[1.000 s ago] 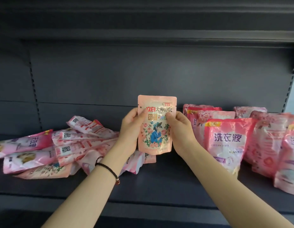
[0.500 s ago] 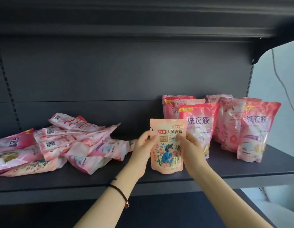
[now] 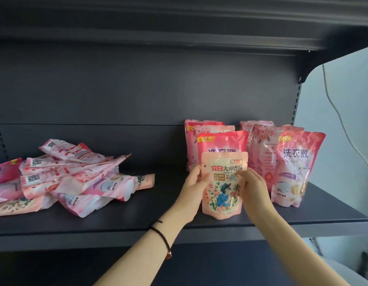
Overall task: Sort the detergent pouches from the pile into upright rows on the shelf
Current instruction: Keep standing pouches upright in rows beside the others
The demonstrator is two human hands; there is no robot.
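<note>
Clasping pouch: left grip, right grip

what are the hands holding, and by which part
One peach floral pouch, upright: the left hand grips its left edge, the right hand its right edge.

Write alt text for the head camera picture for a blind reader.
Left hand and right hand hold a peach floral plastic pouch upright at the front of a dark grey metal shelf, before two rows of standing pink pouches; a pile of pink pouches lies flat at left.
</note>
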